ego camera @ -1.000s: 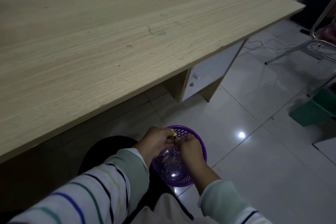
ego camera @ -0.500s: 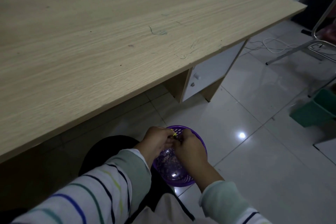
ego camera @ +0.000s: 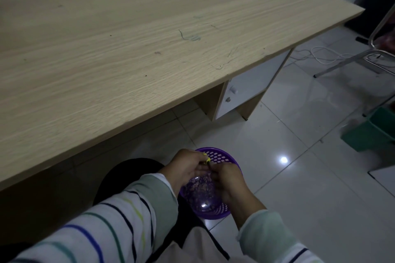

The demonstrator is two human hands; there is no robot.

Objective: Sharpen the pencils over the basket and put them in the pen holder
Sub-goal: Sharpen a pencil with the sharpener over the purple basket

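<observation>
Nearest to me, the left sleeve (ego camera: 111,226), striped, runs in from the lower left with the forearm angled up and right; the right sleeve (ego camera: 269,239) comes in from the bottom edge with its forearm angled up and left. The two wrists converge, so the left hand (ego camera: 188,168) and right hand (ego camera: 228,181) meet fingertip to fingertip, backs towards me, directly above the basket (ego camera: 226,153). The left fingers are curled and pinch a small yellow piece (ego camera: 207,157) that sticks out above them; I cannot tell whether it is the pencil's end or a sharpener. Its visible stub slants up and to the right, away from me, but too little shows to read its full long axis. The right fingers are also curled in against the same spot, and I cannot tell what they grip. The basket is purple and perforated, with shavings (ego camera: 201,190) lying in its bottom. It stands on the glossy tiled floor (ego camera: 299,177). Further off, the wooden desk (ego camera: 149,38) fills the upper left, with a white cabinet door (ego camera: 252,87) under its right end. At the far right I see a green bin (ego camera: 372,132), a metal chair frame (ego camera: 346,64) and a white cable (ego camera: 320,53).
</observation>
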